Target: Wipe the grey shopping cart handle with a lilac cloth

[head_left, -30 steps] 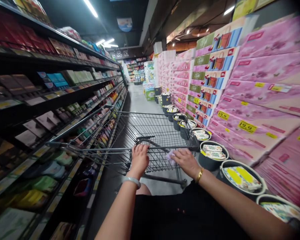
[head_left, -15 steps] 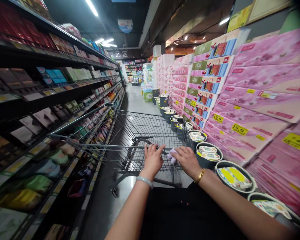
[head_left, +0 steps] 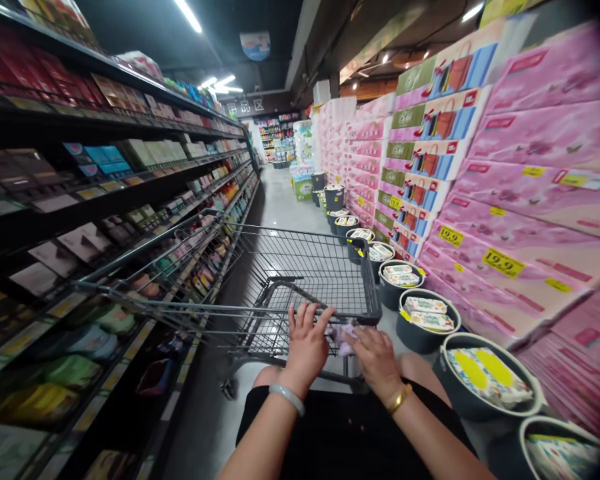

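A dark wire shopping cart (head_left: 300,237) stands in front of me, turned sideways, and its basket holds nothing that I can see. My left hand (head_left: 307,347), with a pale bangle at the wrist, has its fingers stretched out and apart at the near rail of the cart. To its right, my right hand (head_left: 379,360), with a gold bracelet, has its fingers closed on a crumpled light purple cloth (head_left: 344,338). The cloth lies against the near side of the cart, partly covered by the fingers.
On the left, long shelves (head_left: 155,170) carry boxes and packets. Several dark buckets (head_left: 420,337) with packs in them line the right side, before tall stacks of pink tissue packs (head_left: 540,193). The grey floor (head_left: 276,200) of the aisle runs ahead.
My right hand and the cloth have moved lower, and the cloth looks more bunched. My left hand is slightly lower too. My knees now show below the cart, and the view has shifted a little.
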### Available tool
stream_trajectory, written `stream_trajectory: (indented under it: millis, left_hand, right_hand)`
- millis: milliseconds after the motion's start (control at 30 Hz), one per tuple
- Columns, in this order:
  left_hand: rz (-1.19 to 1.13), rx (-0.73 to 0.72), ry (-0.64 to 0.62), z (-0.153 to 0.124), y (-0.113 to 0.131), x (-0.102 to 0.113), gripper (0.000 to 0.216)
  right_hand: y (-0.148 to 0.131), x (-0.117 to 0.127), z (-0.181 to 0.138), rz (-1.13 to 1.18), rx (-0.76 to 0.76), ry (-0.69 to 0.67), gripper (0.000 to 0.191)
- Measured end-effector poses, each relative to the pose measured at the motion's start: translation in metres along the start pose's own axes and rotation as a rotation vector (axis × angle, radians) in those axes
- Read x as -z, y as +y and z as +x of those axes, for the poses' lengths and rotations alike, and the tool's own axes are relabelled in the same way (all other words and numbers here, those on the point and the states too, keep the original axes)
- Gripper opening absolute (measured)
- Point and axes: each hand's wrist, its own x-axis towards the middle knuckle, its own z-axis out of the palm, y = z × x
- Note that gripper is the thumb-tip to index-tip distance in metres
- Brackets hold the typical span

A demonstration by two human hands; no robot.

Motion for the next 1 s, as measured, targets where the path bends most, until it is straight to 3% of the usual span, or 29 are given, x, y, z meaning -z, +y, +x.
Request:
stream_trajectory:
  millis: [100,200,333,533,700,800,933,1000]
  left_hand:
    - [0.028,0.006,0.001,0.001,0.002,-0.005,0.073]
    - [0.033,0.014,0.002,0.002,0.002,-0.007,0.070]
    - [0.000,0.047,-0.002,0.005,0.003,-0.003,0.063]
    - [-0.172,0.151,-0.051,0.017,0.004,0.001,0.052]
    - [-0.266,0.200,-0.088,0.019,-0.003,0.009,0.042]
    - [-0.269,0.190,-0.118,0.014,-0.011,0.017,0.040]
    - [-0.264,0.169,-0.086,0.007,-0.025,0.026,0.032]
    - [-0.234,0.178,-0.045,0.003,-0.030,0.029,0.022]
  right_hand:
    - [-0.005,-0.008,-0.007,0.070,-0.065,0.037,0.045]
    - [-0.015,-0.005,0.008,0.108,-0.106,0.087,0.044]
    - [-0.019,-0.013,0.019,0.104,-0.019,0.118,0.036]
    - [-0.024,-0.039,-0.012,0.148,0.092,0.047,0.029]
    - [-0.046,-0.032,0.012,0.156,0.088,0.125,0.022]
    - [-0.048,-0.030,0.015,0.062,0.131,0.099,0.018]
    - [-0.044,-0.011,-0.009,0.098,0.193,0.024,0.034]
    - [-0.044,0.009,-0.017,0.153,0.108,0.025,0.045]
